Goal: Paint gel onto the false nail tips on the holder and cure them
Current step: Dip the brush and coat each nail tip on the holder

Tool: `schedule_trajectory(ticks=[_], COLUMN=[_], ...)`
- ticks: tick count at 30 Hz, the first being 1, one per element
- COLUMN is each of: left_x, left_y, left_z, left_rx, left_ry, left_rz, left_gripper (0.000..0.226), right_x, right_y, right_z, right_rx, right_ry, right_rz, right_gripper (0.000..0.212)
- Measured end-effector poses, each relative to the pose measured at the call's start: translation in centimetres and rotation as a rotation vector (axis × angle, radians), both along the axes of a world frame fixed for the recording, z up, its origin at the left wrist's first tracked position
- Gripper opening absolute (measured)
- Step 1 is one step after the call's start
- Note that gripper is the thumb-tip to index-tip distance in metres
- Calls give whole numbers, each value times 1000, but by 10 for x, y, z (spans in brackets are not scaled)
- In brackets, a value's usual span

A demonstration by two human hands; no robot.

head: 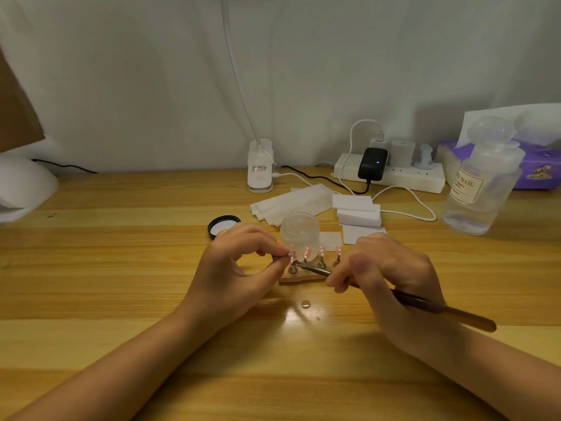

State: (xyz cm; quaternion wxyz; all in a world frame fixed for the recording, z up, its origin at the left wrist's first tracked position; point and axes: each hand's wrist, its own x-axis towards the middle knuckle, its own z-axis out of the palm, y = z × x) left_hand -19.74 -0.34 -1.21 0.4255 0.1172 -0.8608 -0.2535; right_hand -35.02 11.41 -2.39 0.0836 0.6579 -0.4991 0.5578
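A small wooden nail holder stands mid-table with several metal pegs, each carrying a pink false nail tip. My left hand pinches the leftmost peg between thumb and forefinger. My right hand grips a brown-handled gel brush, whose metal ferrule and tip reach a nail on the left side of the holder. An open clear gel jar stands just behind the holder, and its black lid lies to the left.
White wipes and foam blocks lie behind the jar. A power strip with chargers and cables, a white clip lamp base, a clear liquid bottle and a purple tissue box line the back. A white curing lamp sits far left. A gel drop lies on the wood.
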Motion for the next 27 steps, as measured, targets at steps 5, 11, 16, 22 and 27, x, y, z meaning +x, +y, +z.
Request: schedule_trajectory(ticks=[5,11,16,22,27], left_x=[0,-1,-1,-1,0], left_y=[-1,-1,-2,-3,-4], left_z=[-1,-2,-3,-3,-3], left_rx=[-20,-31,-8,-3,0], left_ry=[-10,-4,15,13,14], left_rz=[8,6,-6,-11,-19], left_gripper=[10,9,11,13,14], right_x=[-1,1,2,3,3], right_y=[-1,1,1,-1,3], right_z=[0,1,4,3,4], right_rx=[26,23,40,61,67], right_ry=[-36,-87,-126,-90,-183], right_rz=[-11,30,7,15,47], right_gripper=[52,46,45,47,48])
